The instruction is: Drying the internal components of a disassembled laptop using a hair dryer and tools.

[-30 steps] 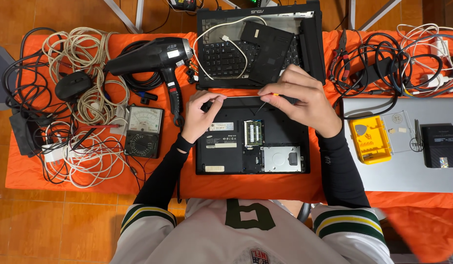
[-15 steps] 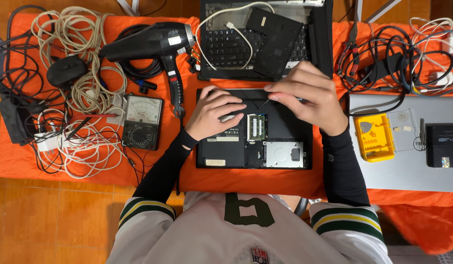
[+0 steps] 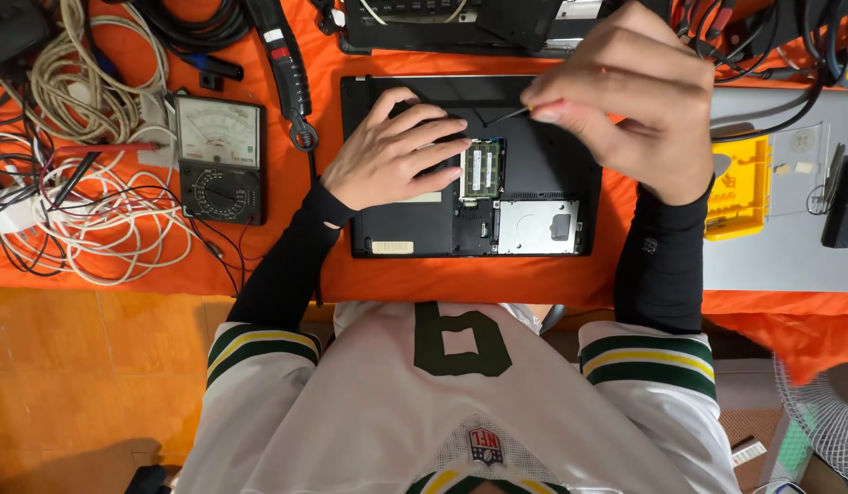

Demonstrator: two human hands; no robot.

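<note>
Memory module [image 3: 482, 168], green with dark chips, sits in its open bay near the middle of the upturned black laptop base [image 3: 415, 229] on the orange cloth [image 3: 296, 274]; its long axis runs away from the person, toward the far edge of the base, and which end is the connector cannot be told; the left hand [image 3: 387, 155] lies flat on the base, released and grasping nothing, its fingertips touching or just beside the module's left edge, so this hand is the nearer; the right hand [image 3: 625, 96] hovers up and to the right, pinched on a thin dark tool [image 3: 506, 115] that slants down-left, its tip just beyond the module's far end, above the bay; from that tip the module lies toward the person; an analogue multimeter [image 3: 218, 155] rests well apart to the left beside coiled white cables [image 3: 85, 220]; a yellow parts box [image 3: 737, 187] lies to the right.
</note>
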